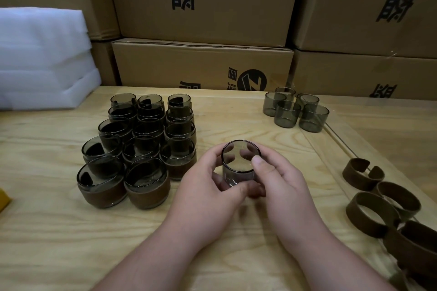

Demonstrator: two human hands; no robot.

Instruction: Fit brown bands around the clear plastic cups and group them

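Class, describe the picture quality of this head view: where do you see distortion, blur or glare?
Head view: wide-angle bending curves the cardboard boxes; the brown bands blur near the right edge; faint glare rings the held cup; light is dim and even.

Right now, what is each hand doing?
Left hand: holding the smoky clear plastic cup, which has no brown band on it, fingers curled round it.
Right hand: holding the same cup.
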